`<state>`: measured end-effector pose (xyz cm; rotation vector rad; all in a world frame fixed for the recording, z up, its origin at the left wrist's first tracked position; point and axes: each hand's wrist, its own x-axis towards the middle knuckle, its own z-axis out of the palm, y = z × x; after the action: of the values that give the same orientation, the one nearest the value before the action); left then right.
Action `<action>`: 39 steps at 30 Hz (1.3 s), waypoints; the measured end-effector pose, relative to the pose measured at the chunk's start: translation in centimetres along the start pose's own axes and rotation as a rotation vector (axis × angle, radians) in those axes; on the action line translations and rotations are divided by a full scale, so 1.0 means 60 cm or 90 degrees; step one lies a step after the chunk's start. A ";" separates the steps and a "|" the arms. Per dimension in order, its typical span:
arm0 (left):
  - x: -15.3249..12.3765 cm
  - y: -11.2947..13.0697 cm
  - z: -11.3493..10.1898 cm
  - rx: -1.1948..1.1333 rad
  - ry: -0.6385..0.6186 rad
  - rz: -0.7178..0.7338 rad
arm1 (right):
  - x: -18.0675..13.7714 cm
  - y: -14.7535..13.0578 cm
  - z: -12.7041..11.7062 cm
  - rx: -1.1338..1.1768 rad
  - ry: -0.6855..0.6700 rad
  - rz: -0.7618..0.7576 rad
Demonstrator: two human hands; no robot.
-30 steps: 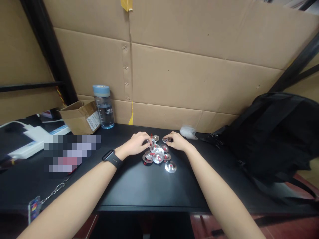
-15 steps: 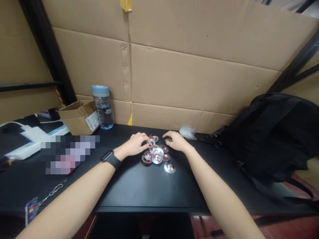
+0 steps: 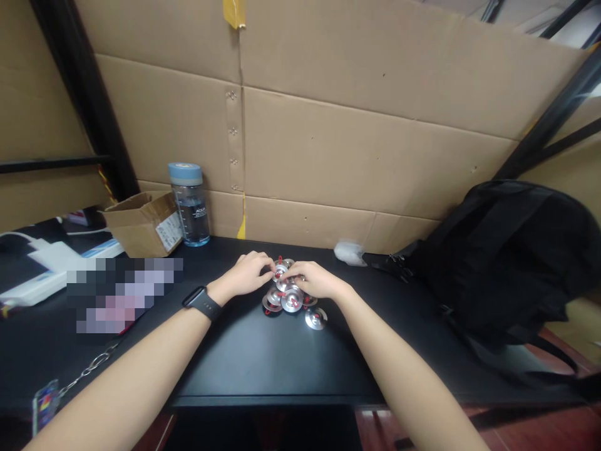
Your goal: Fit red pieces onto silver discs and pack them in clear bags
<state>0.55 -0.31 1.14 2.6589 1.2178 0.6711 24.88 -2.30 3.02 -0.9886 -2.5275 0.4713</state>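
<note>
A cluster of small silver discs with red loops [image 3: 291, 299] lies on the black table [image 3: 282, 369]. One disc [image 3: 315, 318] sits slightly apart at the front right of the pile. My left hand [image 3: 246, 275], with a black watch [image 3: 201, 303] on its wrist, pinches a disc at the pile's back edge. My right hand [image 3: 313, 282] is curled over the pile's right side, its fingertips closed on a disc beside the left hand's fingers. The hands hide part of the pile.
A blue-capped water bottle [image 3: 190, 203] and an open cardboard box [image 3: 141, 222] stand at the back left. A black backpack [image 3: 507, 250] fills the right side. A white wad [image 3: 347, 252] lies behind the pile. Cardboard sheets wall the back. A key chain [image 3: 89, 369] lies front left.
My right hand has moved left from the back right of the pile to meet the left hand's fingers over the discs. The left hand has stayed in place.
</note>
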 end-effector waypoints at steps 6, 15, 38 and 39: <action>0.000 -0.002 -0.001 -0.010 0.009 0.010 | 0.001 0.000 -0.007 0.057 0.046 -0.024; 0.006 0.008 0.003 -0.188 0.093 0.037 | 0.005 -0.006 -0.015 0.277 0.181 0.052; 0.004 0.056 -0.009 -0.195 0.226 0.013 | 0.013 -0.015 0.012 0.467 0.225 0.101; 0.004 0.056 -0.008 -0.190 0.226 0.010 | 0.013 -0.014 0.013 0.469 0.222 0.102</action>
<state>2.80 -2.37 2.68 2.3697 1.0666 1.2604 23.49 -2.47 2.90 -0.8726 -1.7464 1.0699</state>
